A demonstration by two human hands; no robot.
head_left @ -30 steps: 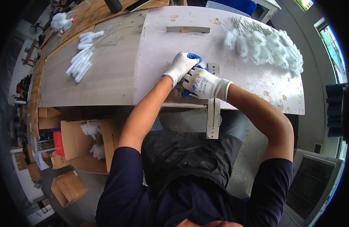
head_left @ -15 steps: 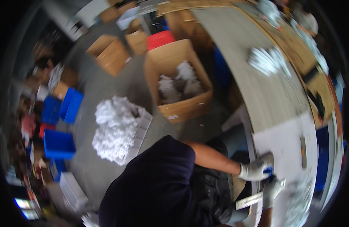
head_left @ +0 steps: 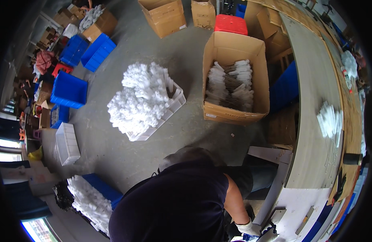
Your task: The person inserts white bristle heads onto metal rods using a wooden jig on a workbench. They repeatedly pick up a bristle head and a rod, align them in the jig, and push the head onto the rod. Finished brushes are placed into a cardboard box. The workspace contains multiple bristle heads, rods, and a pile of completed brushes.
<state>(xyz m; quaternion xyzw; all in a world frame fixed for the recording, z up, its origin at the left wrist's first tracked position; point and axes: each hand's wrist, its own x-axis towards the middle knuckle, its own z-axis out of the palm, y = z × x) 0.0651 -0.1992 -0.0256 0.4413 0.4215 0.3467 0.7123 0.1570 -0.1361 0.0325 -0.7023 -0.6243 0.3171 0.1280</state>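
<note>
My left hand [head_left: 248,228], in a white work glove, is low at the right above the white worktop [head_left: 290,209]. Its fingers curl in close to my right hand, around something I cannot make out. Only part of my gloved right hand [head_left: 270,235] shows at the lower edge, its fingers hidden or cut off. Dark bits show where the hands meet, and a blue patch [head_left: 248,237] lies below the left glove. Just beyond the hands is a small grey block [head_left: 278,215] on the worktop, with a flat greyish strip [head_left: 304,220] to its right.
White bristly bundles fill a white crate [head_left: 178,101] and a large cardboard box [head_left: 236,113] on the floor. A red stool [head_left: 231,25], blue bins [head_left: 69,89] and another white crate [head_left: 68,144] stand around. White-tipped wires [head_left: 330,121] lie on the long bench [head_left: 310,161].
The view has swung, so the floor items appear further right and up, while my hands sit lower in the picture. The long white strip under my right hand is no longer plainly visible.
</note>
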